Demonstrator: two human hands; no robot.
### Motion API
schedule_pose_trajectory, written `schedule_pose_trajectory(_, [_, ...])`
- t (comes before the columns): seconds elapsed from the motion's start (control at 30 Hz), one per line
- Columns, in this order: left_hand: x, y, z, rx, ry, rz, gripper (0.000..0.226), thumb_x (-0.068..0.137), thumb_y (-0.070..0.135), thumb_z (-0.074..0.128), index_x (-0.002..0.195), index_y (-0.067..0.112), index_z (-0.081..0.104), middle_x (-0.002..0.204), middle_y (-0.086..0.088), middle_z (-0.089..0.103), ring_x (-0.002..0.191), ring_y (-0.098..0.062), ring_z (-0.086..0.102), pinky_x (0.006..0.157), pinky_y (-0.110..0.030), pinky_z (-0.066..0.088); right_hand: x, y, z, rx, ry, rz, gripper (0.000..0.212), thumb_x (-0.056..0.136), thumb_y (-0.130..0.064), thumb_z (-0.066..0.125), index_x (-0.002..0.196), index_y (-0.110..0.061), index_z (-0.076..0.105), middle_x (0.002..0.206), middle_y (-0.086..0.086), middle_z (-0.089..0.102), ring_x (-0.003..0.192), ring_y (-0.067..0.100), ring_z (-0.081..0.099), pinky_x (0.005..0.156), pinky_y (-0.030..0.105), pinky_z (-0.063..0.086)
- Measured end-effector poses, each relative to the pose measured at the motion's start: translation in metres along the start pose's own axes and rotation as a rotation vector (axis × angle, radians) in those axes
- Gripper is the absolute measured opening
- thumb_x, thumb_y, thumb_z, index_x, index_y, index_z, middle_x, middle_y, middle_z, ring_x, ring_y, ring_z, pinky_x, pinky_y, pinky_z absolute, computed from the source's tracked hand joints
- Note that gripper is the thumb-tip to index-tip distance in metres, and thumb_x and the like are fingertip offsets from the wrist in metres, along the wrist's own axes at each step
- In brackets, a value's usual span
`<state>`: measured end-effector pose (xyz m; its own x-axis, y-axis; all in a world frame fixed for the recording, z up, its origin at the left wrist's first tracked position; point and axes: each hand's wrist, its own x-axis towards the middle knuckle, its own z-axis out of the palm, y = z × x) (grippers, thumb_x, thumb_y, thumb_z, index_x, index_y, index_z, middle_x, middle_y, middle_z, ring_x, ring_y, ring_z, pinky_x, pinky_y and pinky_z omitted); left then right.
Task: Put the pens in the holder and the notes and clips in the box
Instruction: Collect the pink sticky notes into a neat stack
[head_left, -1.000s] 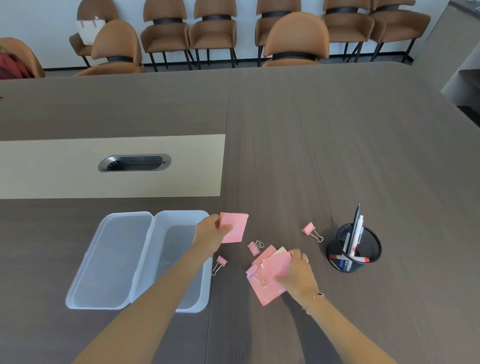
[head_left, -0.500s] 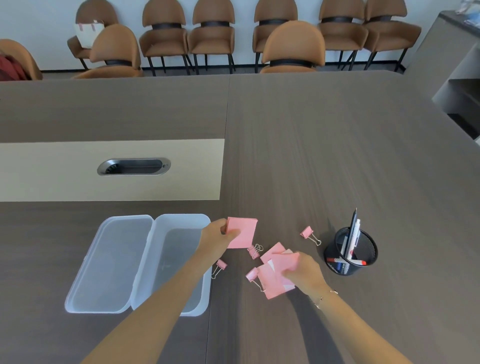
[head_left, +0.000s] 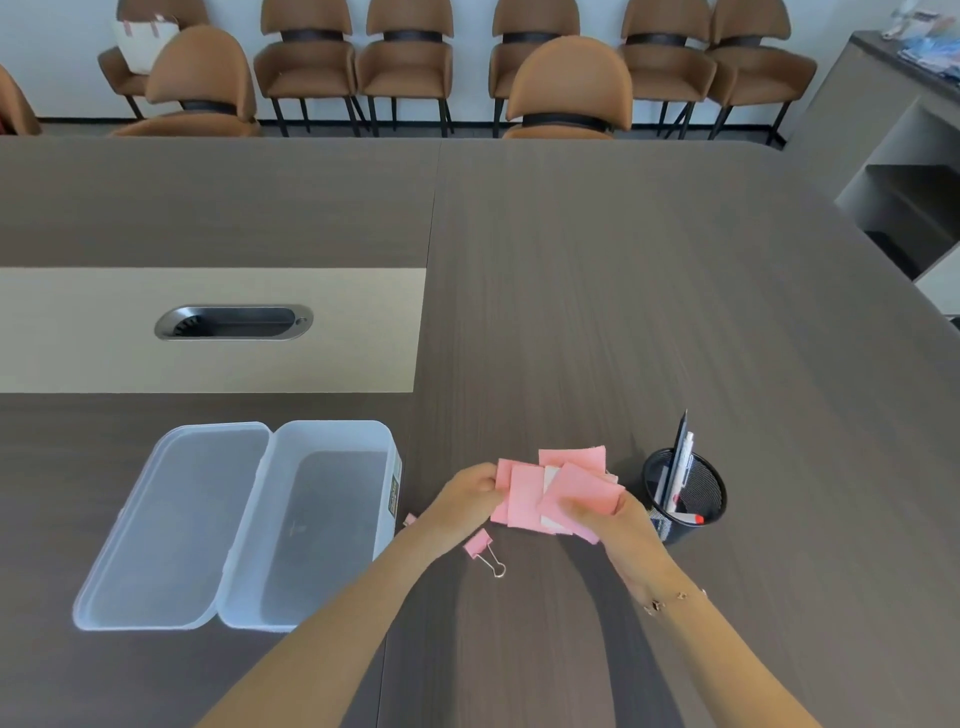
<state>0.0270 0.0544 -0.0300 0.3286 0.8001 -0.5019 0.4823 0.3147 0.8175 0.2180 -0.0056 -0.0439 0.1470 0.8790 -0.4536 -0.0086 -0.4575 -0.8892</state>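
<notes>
Both hands hold a fanned bunch of pink notes (head_left: 524, 493) above the table. My left hand (head_left: 465, 499) pinches the left edge of the bunch, and my right hand (head_left: 613, 519) grips the right side. A pink binder clip (head_left: 480, 548) lies on the table just below my left hand. Another pink clip (head_left: 410, 519) peeks out behind my left wrist. The clear plastic box (head_left: 335, 441) stands open to the left, its lid (head_left: 171, 525) folded flat beside it. A black mesh holder (head_left: 704, 483) with several pens in it stands right of the notes.
The dark wooden table (head_left: 623, 286) has a beige inset with a metal cable slot (head_left: 234, 322) at the left. Brown chairs (head_left: 569, 88) line the far edge. A grey shelf unit (head_left: 904, 156) stands at the right.
My two hands have come together and joined their notes into one bunch held off the table. The view has shifted slightly right.
</notes>
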Motion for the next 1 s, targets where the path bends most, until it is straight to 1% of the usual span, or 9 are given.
schedule_pose_trajectory(0.07, [-0.001,0.002,0.005,-0.075,-0.045,-0.027,0.022,0.073,0.012,0.049,0.091,0.013,0.061,0.060,0.008,0.054,0.049,-0.002,0.048,0.053,-0.018,0.036,0.005,0.004,0.007,-0.048,0.047,-0.071,0.035,0.069,-0.009,0.072,0.102,-0.020,0.067,0.093,-0.001,0.070,0.088,0.015,0.065,0.063,0.015,0.052])
schedule_pose_trajectory(0.17, [0.002,-0.003,0.013,-0.054,-0.067,0.022,0.025,0.076,0.017,0.057,0.101,0.018,0.063,0.076,0.000,0.065,0.067,-0.012,0.058,0.063,-0.023,0.043,0.006,0.002,0.018,-0.134,0.043,-0.165,0.038,0.077,0.008,0.058,0.096,-0.023,0.066,0.091,0.003,0.070,0.084,0.013,0.065,0.068,0.017,0.055])
schedule_pose_trajectory(0.23, [0.005,-0.010,0.017,-0.033,-0.009,0.085,0.020,0.076,0.027,0.065,0.096,0.030,0.065,0.087,-0.008,0.072,0.075,-0.013,0.060,0.072,-0.028,0.048,0.006,0.006,0.022,-0.175,0.028,-0.172,0.037,0.077,-0.002,0.056,0.111,-0.017,0.059,0.104,0.006,0.069,0.098,0.018,0.065,0.082,0.030,0.057])
schedule_pose_trajectory(0.33, [0.009,-0.017,0.015,-0.020,0.073,0.125,0.018,0.076,0.027,0.066,0.094,0.028,0.067,0.076,-0.005,0.063,0.068,-0.013,0.051,0.067,-0.029,0.042,0.003,0.006,0.019,-0.410,0.037,-0.167,0.040,0.083,-0.011,0.054,0.123,-0.014,0.046,0.112,0.002,0.062,0.107,0.022,0.058,0.093,0.041,0.051])
schedule_pose_trajectory(0.53, [0.014,-0.026,0.014,0.022,0.082,0.139,0.016,0.080,0.018,0.066,0.075,0.033,0.062,0.068,0.000,0.055,0.064,-0.012,0.044,0.063,-0.024,0.036,0.002,0.010,0.004,-0.719,0.206,-0.279,0.050,0.086,-0.018,0.065,0.132,-0.013,0.048,0.132,0.002,0.054,0.122,0.020,0.047,0.108,0.038,0.041])
schedule_pose_trajectory(0.67, [0.020,-0.033,0.024,0.044,0.061,0.122,0.013,0.078,0.019,0.068,0.091,0.018,0.066,0.067,0.009,0.059,0.061,-0.007,0.047,0.058,-0.014,0.038,0.008,0.023,0.005,-0.649,0.162,-0.202,0.046,0.084,-0.009,0.066,0.127,-0.014,0.050,0.123,0.006,0.053,0.104,0.017,0.054,0.096,0.029,0.049])
schedule_pose_trajectory(0.83, [0.022,-0.035,0.034,0.047,0.042,0.125,0.020,0.078,0.019,0.068,0.098,0.022,0.067,0.081,0.004,0.067,0.069,-0.007,0.054,0.062,-0.008,0.042,0.008,0.028,0.013,-0.546,0.137,-0.197,0.028,0.085,-0.005,0.059,0.111,-0.015,0.055,0.100,0.004,0.062,0.074,0.007,0.054,0.065,0.008,0.044])
schedule_pose_trajectory(0.93, [0.024,-0.032,0.033,0.040,0.061,0.124,0.019,0.079,0.020,0.067,0.098,0.022,0.068,0.091,0.000,0.071,0.078,-0.013,0.060,0.070,-0.020,0.045,0.008,0.025,0.011,-0.543,0.124,-0.231,0.033,0.086,-0.007,0.059,0.117,-0.018,0.055,0.103,0.000,0.060,0.081,0.005,0.055,0.067,0.004,0.043])
schedule_pose_trajectory(1.0, [0.025,-0.030,0.029,0.075,0.068,0.124,0.019,0.080,0.019,0.066,0.099,0.022,0.068,0.086,0.005,0.069,0.075,-0.012,0.058,0.066,-0.019,0.043,0.009,0.024,0.006,-0.612,0.111,-0.266,0.039,0.085,-0.010,0.062,0.123,-0.017,0.053,0.110,-0.004,0.058,0.092,0.010,0.055,0.077,0.009,0.042])
